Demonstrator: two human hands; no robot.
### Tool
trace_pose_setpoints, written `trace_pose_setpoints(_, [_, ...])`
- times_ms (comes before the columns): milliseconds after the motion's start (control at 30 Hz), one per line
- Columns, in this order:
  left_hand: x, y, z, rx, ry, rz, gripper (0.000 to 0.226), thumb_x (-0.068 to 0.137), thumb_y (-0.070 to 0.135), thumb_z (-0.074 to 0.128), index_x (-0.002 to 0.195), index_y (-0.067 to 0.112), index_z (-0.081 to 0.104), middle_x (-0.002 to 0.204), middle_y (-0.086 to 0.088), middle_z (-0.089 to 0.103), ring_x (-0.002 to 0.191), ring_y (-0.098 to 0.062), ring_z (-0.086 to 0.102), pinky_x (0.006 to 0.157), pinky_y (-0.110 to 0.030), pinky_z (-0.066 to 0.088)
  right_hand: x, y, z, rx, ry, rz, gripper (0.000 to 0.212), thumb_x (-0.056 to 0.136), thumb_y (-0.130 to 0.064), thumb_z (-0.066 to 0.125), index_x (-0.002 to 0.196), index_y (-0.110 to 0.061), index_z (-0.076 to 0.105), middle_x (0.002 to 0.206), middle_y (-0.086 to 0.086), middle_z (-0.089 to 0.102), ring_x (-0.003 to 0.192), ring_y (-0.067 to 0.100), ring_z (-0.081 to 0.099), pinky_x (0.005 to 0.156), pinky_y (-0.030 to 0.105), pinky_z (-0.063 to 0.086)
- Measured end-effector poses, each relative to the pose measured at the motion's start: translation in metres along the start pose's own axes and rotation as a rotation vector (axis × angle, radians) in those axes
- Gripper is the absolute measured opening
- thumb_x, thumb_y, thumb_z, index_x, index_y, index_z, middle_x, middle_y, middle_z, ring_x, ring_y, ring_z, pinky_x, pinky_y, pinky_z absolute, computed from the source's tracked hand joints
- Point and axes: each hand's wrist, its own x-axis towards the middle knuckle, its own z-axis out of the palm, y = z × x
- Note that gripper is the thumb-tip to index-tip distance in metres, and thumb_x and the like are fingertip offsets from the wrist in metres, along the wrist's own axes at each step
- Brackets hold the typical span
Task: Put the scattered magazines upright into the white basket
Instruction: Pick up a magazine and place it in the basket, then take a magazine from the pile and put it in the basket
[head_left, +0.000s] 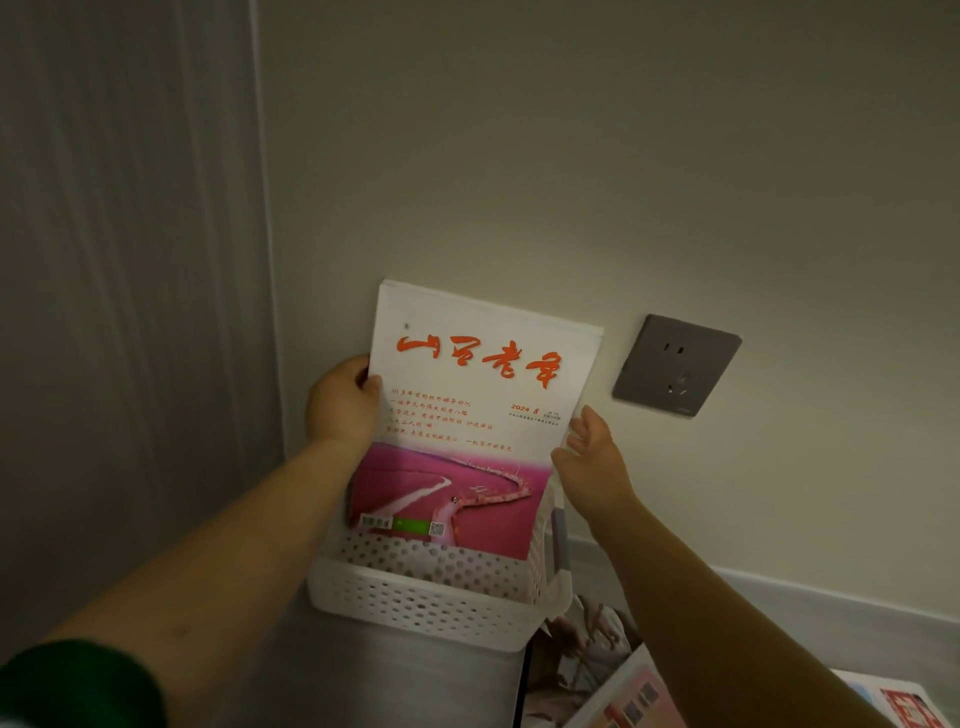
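Our left hand (343, 402) grips the magazine (478, 415) upright in the white basket (415, 603); our right hand (597, 457) rests straight, relaxed fingers against its right edge.

The magazine (467, 410) hides the far wall of the white basket (415, 608) from us, and the fingers of the left hand (340, 405) too — only its thumb lies on the cover. We cannot read the small red print. The loose magazines (587, 670) run off the bottom of our view, partly under the right forearm (701, 597).
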Motion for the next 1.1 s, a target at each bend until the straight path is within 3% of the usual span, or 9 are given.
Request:
trace_pose_setpoints(333, [-0.005,-0.005,-0.013,-0.005,-0.040,0.005,0.033,0.089,0.014,0.049,0.122,0.007,0.048,0.127,-0.015,0.055,0.114,-0.032,0.052,0.091,-0.037,0.042,-0.008,0.005,-0.001,-0.025,-0.034,-0.047,0.045,0.087,-0.003,0.050,0.129,-0.012,0.037,0.135,0.010,0.043,0.101,0.011,0.044,0.047,0.004,0.047])
trace_pose_setpoints(400, [-0.019,-0.004,-0.022,-0.002,-0.018,0.023,0.034,0.089,0.009,0.048,0.122,0.003,0.048,0.127,-0.019,0.054,0.114,-0.033,0.051,0.088,-0.032,0.038,-0.022,0.006,-0.009,-0.162,0.002,-0.066,0.044,0.087,-0.004,0.050,0.129,-0.010,0.039,0.136,0.011,0.042,0.107,0.015,0.045,0.063,0.005,0.047])
trace_pose_setpoints(467, [-0.040,-0.002,-0.031,-0.027,-0.037,0.042,0.030,0.089,0.007,0.047,0.117,0.001,0.052,0.124,-0.021,0.055,0.111,-0.034,0.052,0.086,-0.030,0.038,-0.041,0.008,-0.020,-0.336,0.000,-0.090,0.038,0.088,-0.003,0.046,0.126,-0.007,0.044,0.136,0.012,0.043,0.118,0.021,0.044,0.090,0.021,0.042])
trace_pose_setpoints(533, [-0.068,0.001,-0.038,-0.018,-0.090,0.060,0.025,0.088,0.005,0.047,0.111,0.001,0.057,0.118,-0.020,0.059,0.105,-0.032,0.055,0.082,-0.029,0.038,-0.067,0.015,-0.035,-0.444,-0.020,-0.060,0.035,0.088,-0.003,0.045,0.123,-0.007,0.047,0.133,0.011,0.048,0.121,0.022,0.045,0.098,0.027,0.035])
trace_pose_setpoints(633, [-0.125,0.003,-0.043,-0.020,-0.187,0.116,0.018,0.085,0.000,0.051,0.098,-0.002,0.063,0.102,-0.019,0.065,0.091,-0.028,0.058,0.079,-0.021,0.039,-0.116,0.034,-0.062,-0.466,-0.048,0.025,0.030,0.089,-0.004,0.044,0.117,-0.004,0.054,0.122,0.012,0.057,0.114,0.025,0.053,0.096,0.027,0.039])
trace_pose_setpoints(733, [-0.193,0.001,-0.041,-0.067,-0.333,0.119,0.014,0.083,-0.004,0.053,0.085,0.004,0.064,0.085,-0.008,0.064,0.080,-0.020,0.056,0.063,0.001,0.039,-0.176,0.063,-0.087,-0.416,-0.097,0.150,0.018,0.090,-0.009,0.045,0.097,-0.013,0.061,0.097,0.000,0.060,0.087,0.011,0.057,0.072,0.004,0.043])
trace_pose_setpoints(800, [-0.235,-0.001,-0.036,-0.074,-0.424,0.090,0.024,0.083,-0.004,0.052,0.074,0.016,0.060,0.074,0.002,0.061,0.076,-0.018,0.055,0.059,0.000,0.041,-0.213,0.083,-0.104,-0.326,-0.069,0.232,0.016,0.090,-0.016,0.047,0.077,-0.023,0.054,0.082,-0.004,0.057,0.074,0.009,0.055,0.067,0.010,0.045])
trace_pose_setpoints(933, [-0.303,0.004,-0.017,0.019,-0.592,0.083,0.033,0.086,0.007,0.052,0.065,0.032,0.054,0.076,0.003,0.059,0.076,-0.014,0.054,0.060,-0.008,0.035,-0.269,0.118,-0.150,-0.358,-0.004,0.322,0.021,0.091,-0.013,0.042,0.104,-0.014,0.059,0.098,-0.001,0.059,0.085,0.013,0.055,0.072,0.019,0.047])
trace_pose_setpoints(1100, [-0.373,0.021,0.005,0.026,-0.770,0.045,0.036,0.087,0.008,0.051,0.061,0.033,0.055,0.075,0.008,0.059,0.069,-0.002,0.052,0.058,-0.007,0.036,-0.338,0.162,-0.221,-0.400,0.278,0.342,0.022,0.085,-0.002,0.051,0.102,-0.006,0.065,0.112,0.002,0.061,0.109,0.025,0.054,0.085,0.014,0.044])
